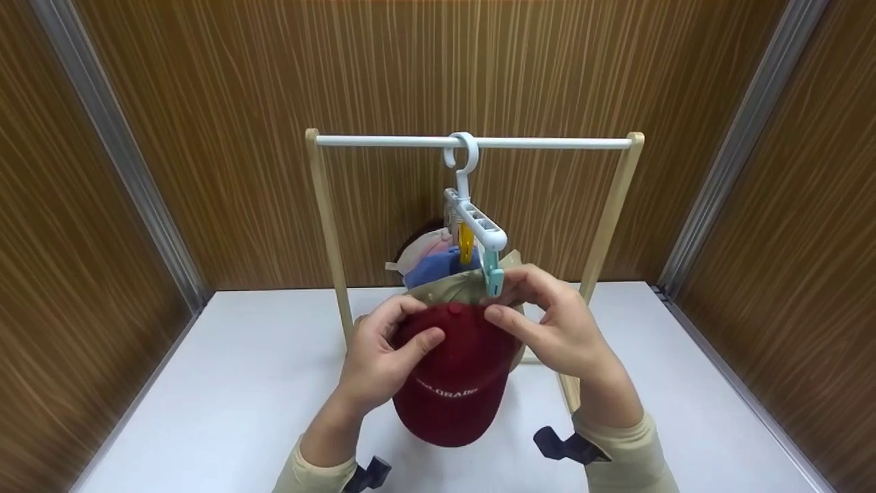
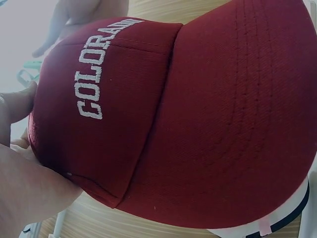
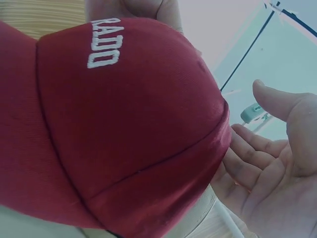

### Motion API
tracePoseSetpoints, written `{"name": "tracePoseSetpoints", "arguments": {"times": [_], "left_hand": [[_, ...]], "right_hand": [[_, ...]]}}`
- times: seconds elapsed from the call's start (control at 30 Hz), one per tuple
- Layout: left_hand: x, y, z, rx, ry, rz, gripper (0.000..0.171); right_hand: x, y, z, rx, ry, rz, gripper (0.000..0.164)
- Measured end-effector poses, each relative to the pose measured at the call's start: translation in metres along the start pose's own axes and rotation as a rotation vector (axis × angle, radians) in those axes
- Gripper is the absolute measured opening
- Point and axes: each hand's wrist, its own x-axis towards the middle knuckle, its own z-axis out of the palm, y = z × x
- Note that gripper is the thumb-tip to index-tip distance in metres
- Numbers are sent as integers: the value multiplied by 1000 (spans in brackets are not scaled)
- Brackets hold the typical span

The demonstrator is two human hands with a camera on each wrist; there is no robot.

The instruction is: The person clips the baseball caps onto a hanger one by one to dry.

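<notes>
A dark red baseball cap (image 1: 455, 356) with white lettering hangs brim down in front of the hanger. My left hand (image 1: 376, 363) grips its crown on the left, thumb on the front and fingers behind, mostly hidden. On the other side, my right hand (image 1: 564, 335) has its fingers against the back of the cap. Its thumb stands off the fabric in the right wrist view, near the teal clip (image 3: 253, 113). That teal clip (image 1: 494, 279) hangs from the front end of the white hanger (image 1: 482, 222); whether it bites the red cap I cannot tell.
Behind the red cap hang a khaki cap (image 1: 448, 289), a blue cap (image 1: 434, 266) and a pale cap (image 1: 421, 252). A yellow clip (image 1: 466, 243) is further back. The hanger hooks over a white rail (image 1: 383, 141) on wooden legs (image 1: 328, 226), standing on a white table (image 1: 253, 383).
</notes>
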Motion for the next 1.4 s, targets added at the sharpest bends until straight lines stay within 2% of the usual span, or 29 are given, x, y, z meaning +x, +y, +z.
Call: {"name": "tracePoseSetpoints", "arguments": {"times": [0.37,0.6,0.83,1.4], "left_hand": [[-1,0,0,13,1,-9,22],[-1,1,0,23,2,-39,22],[0,0,-1,24,4,-22,21],[-2,-1,0,25,10,-15,21]], "right_hand": [[13,-6,0,8,-1,-23,36],[19,-13,-1,5,5,-18,38],[23,-18,-2,-28,10,-16,36],[30,-21,-1,-28,22,-43,29]]}}
